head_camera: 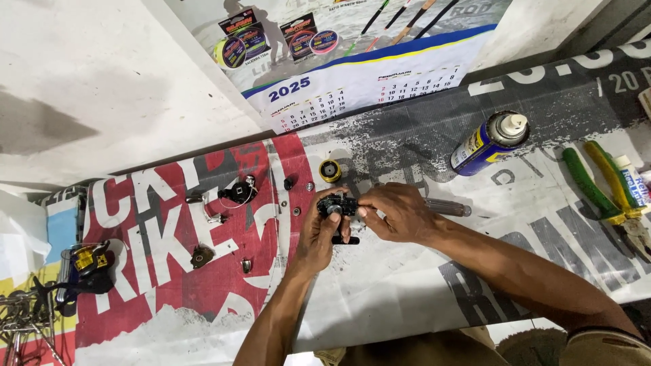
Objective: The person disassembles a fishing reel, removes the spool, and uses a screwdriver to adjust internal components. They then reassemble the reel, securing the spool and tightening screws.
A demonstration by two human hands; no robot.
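While both hands meet at frame centre, left hand (319, 234) and right hand (400, 213) pinch small black reel body (337, 206), fingers closed on it. Surface: printed banner (407, 285) over bench. Loose parts centre-left; spray can (489, 142), pliers (607, 186) upper right; wall calendar (352, 88) top.

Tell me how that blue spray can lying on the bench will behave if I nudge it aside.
The blue spray can lies on its side, so it would probably roll rather than slide. Its smooth round wall looks slippery to pinch. It seems rigid; how full or heavy it is cannot be told. The green-handled pliers nearby might stop it.
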